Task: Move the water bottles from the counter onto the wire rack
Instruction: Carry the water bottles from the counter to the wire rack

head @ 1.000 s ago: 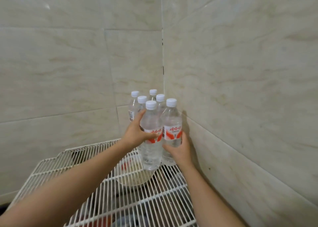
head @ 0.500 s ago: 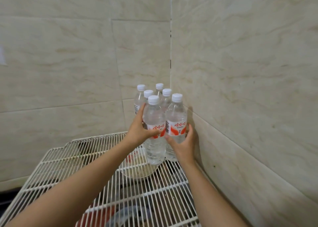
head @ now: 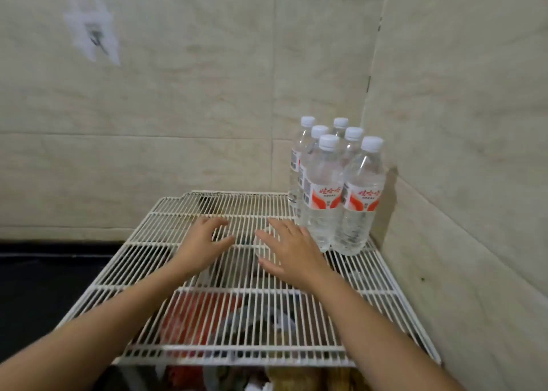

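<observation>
Several clear water bottles [head: 335,189] with white caps and red-and-white labels stand upright in a tight cluster at the far right corner of the white wire rack [head: 166,230]. My left hand [head: 204,242] hovers over the middle of the rack, fingers spread, holding nothing. To its right, my right hand [head: 289,248] is also open, its fingertips just left of the front bottles and apart from them.
Tiled walls [head: 459,108] meet in a corner right behind the bottles. A torn white sticker with a hook [head: 95,34] is on the back wall. Below the rack lie mixed items, some red [head: 189,316]. A dark counter [head: 44,278] lies at left.
Both hands have let go of the two front bottles and drawn back toward the middle of the rack. The view has shifted left and down.
</observation>
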The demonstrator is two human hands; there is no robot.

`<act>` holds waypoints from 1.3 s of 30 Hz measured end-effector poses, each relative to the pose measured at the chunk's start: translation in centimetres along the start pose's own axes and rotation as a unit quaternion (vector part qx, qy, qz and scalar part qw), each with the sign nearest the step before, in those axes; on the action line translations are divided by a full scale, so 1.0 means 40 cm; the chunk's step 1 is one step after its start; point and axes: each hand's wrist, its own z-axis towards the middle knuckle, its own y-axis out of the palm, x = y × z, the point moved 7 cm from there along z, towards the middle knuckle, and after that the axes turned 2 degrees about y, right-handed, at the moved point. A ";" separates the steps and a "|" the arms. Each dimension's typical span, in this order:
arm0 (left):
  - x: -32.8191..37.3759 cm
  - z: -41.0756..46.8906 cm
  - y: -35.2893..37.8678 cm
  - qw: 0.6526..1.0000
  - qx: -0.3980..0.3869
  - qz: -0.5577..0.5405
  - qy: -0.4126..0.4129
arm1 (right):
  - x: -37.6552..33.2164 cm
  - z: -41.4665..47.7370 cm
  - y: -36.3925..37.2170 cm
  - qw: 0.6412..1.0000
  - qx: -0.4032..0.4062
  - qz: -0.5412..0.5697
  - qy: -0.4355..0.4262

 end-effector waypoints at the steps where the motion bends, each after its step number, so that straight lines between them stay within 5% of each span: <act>1: -0.037 -0.023 -0.034 1.000 0.014 0.010 -0.018 | -0.006 0.000 0.013 1.000 -0.016 -0.005 -0.008; 8: -0.288 -0.212 -0.295 0.983 0.140 0.074 -0.093 | -0.119 0.042 0.044 0.996 -0.074 -0.003 -0.044; 18: -0.621 -0.674 -0.605 0.932 0.251 0.097 -0.245 | -0.765 0.100 0.061 0.973 -0.027 0.013 -0.228; 26: -0.820 -1.381 -1.046 0.811 0.402 0.134 -0.403 | -1.524 0.017 0.144 0.915 -0.063 0.033 -0.397; 29: -0.855 -1.615 -1.136 0.768 0.435 0.143 -0.447 | -1.748 -0.054 0.160 0.880 -0.016 0.016 -0.475; 39: -0.938 -1.987 -1.160 0.675 0.472 0.132 -0.551 | -2.135 -0.101 0.284 0.832 -0.070 0.038 -0.548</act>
